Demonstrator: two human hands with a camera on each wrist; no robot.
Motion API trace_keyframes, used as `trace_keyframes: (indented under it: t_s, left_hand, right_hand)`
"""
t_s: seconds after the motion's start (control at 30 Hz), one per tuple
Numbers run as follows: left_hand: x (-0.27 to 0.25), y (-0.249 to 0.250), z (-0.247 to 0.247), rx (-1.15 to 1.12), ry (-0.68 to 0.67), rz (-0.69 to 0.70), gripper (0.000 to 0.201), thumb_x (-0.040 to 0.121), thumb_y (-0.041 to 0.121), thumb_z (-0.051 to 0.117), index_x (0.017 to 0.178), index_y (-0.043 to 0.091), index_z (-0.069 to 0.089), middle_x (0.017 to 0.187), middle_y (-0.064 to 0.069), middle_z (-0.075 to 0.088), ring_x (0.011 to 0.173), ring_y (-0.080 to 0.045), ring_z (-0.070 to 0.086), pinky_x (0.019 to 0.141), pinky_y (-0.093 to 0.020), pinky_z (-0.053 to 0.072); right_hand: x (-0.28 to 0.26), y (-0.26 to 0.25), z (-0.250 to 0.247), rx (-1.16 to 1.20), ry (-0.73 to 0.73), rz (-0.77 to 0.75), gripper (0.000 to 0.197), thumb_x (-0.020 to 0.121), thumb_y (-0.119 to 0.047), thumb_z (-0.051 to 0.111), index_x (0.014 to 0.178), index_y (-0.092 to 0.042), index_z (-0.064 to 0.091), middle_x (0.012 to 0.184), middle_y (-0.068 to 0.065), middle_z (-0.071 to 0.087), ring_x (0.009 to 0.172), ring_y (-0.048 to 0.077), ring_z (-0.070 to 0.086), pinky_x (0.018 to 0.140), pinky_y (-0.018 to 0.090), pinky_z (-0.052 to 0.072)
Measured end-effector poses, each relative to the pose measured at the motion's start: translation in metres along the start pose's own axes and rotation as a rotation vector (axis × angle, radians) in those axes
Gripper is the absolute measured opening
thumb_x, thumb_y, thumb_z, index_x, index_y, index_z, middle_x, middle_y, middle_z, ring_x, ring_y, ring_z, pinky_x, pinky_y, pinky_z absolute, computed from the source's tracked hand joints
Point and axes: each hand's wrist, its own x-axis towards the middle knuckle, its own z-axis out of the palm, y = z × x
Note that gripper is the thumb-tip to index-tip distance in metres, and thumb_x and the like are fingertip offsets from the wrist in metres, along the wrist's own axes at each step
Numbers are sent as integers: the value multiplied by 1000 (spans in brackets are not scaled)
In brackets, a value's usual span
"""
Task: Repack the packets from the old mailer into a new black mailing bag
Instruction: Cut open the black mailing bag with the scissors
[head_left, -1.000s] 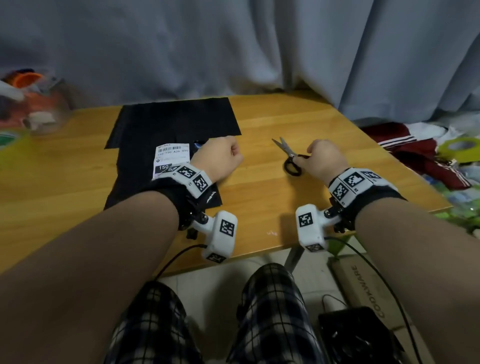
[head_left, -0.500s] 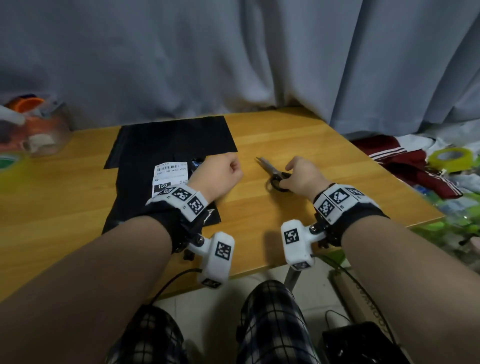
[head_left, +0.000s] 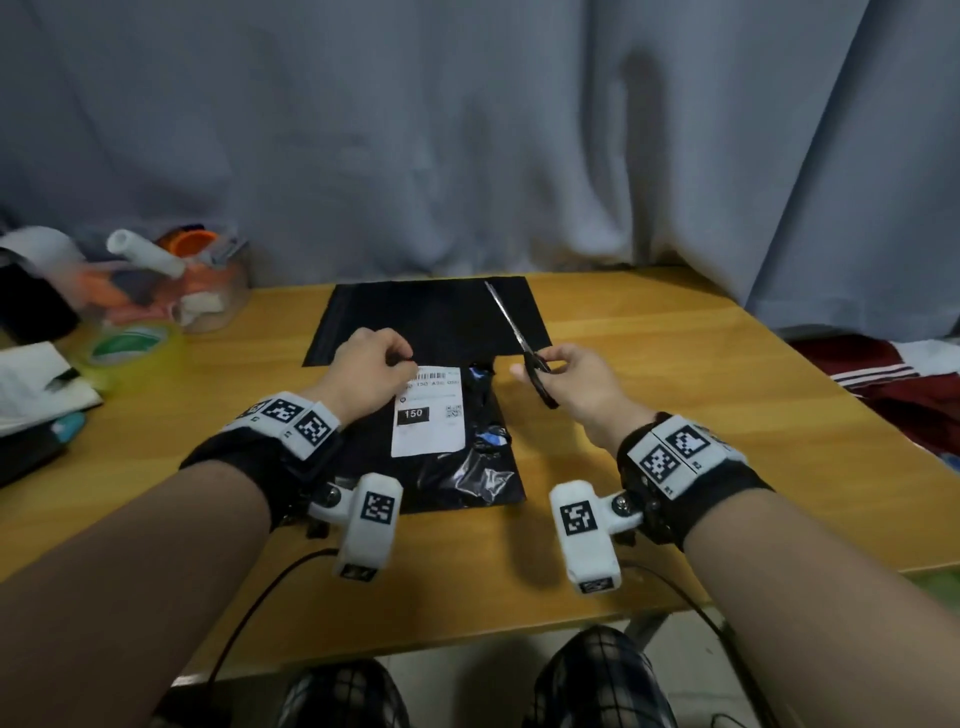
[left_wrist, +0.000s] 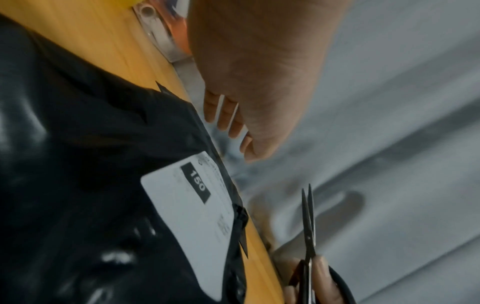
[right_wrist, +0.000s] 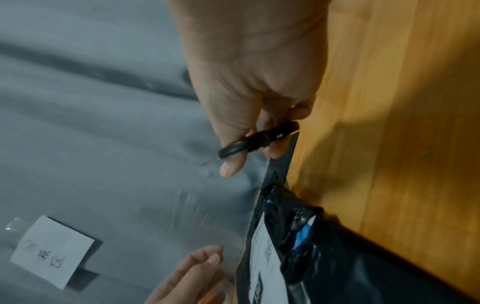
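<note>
Both hands engaged: your right hand (head_left: 574, 382) grips the scissors (head_left: 519, 338), blades nearly closed; your left hand (head_left: 366, 371), fingers loosely curled, holds nothing above the old mailer (head_left: 457, 467) at frame centre. Pin its top edge and cut shallow, sparing the packets.

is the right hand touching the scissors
Touching: in the right wrist view the right hand has its fingers hooked through the scissors' black handle loops.

Old mailer (head_left: 457, 457) on table (head_left: 675, 415), overlapping new bag (head_left: 431, 317) behind it.
</note>
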Motion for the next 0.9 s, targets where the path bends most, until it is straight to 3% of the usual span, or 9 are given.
trace_keyframes:
  t_s: [0.13, 0.33, 0.47, 0.53, 0.57, 0.67, 0.77, 0.83, 0.9]
  left_hand:
    - [15, -14, 2, 67, -91, -74, 47, 91, 41, 54, 134, 24, 48, 141, -11, 38, 130, -32, 37, 109, -43, 33]
    - [59, -17, 10, 166, -246, -72, 62, 92, 49, 47, 146, 24, 30, 150, -12, 29, 136, -35, 32, 112, -45, 30]
    - [73, -35, 6, 189, -147, -317, 75, 88, 55, 50, 148, 19, 21, 148, -18, 30, 133, -39, 35, 109, -47, 33]
    - [74, -51, 7, 54, -90, -446, 84, 82, 54, 60, 145, 13, 23, 143, -19, 38, 127, -38, 44, 104, -48, 39]
    - [73, -59, 9, -65, -53, -472, 85, 79, 50, 67, 142, 10, 28, 139, -18, 44, 122, -37, 49, 101, -48, 43]
    - [66, -69, 10, -485, 89, -436, 53, 79, 26, 74, 121, 2, 52, 112, -14, 65, 95, -29, 63, 78, -39, 55]
    - [50, -57, 4, -692, 146, -327, 13, 87, 10, 65, 97, 3, 64, 85, -9, 67, 79, -25, 64, 62, -26, 52]
    - [38, -47, -4, -783, 176, -225, 4, 89, 8, 62, 90, 10, 63, 81, -4, 68, 75, -19, 65, 59, -20, 51]
    - [28, -38, -11, -836, 192, -126, 14, 91, 6, 58, 89, 20, 61, 84, 3, 68, 77, -11, 66, 62, -17, 51]
  right_hand:
    - [25, 5, 13, -50, -8, 61, 38, 85, -46, 63, 106, -17, 50, 88, 2, 60, 83, 16, 55, 81, 30, 45]
    - [68, 4, 32, -32, 44, 125, 45, 79, -37, 73, 110, -11, 52, 94, 6, 62, 88, 19, 59, 75, 27, 44]
    - [86, 4, 44, -1, 64, 153, 30, 78, -22, 76, 95, -12, 54, 96, 7, 63, 90, 20, 61, 80, 31, 49]
    - [93, 4, 51, 13, 56, 165, 21, 77, -11, 76, 89, -10, 58, 93, 9, 66, 87, 21, 64, 78, 31, 53]
    - [96, 5, 54, 23, 62, 178, 23, 75, -7, 75, 93, -8, 60, 95, 11, 67, 89, 24, 66, 78, 34, 55]
    - [99, 10, 60, 70, 123, 187, 30, 74, -2, 70, 100, -11, 56, 101, 13, 65, 91, 27, 65, 81, 41, 57]
    - [90, 7, 58, 130, 166, 142, 32, 74, 1, 68, 88, -20, 49, 102, 14, 63, 93, 29, 63, 83, 42, 55]
    - [84, 5, 52, 141, 178, 87, 32, 75, 1, 68, 89, -19, 48, 101, 13, 61, 95, 29, 61, 84, 40, 54]
    - [77, 2, 48, 124, 172, 33, 32, 79, -4, 70, 96, -16, 46, 101, 10, 59, 96, 26, 59, 84, 36, 52]
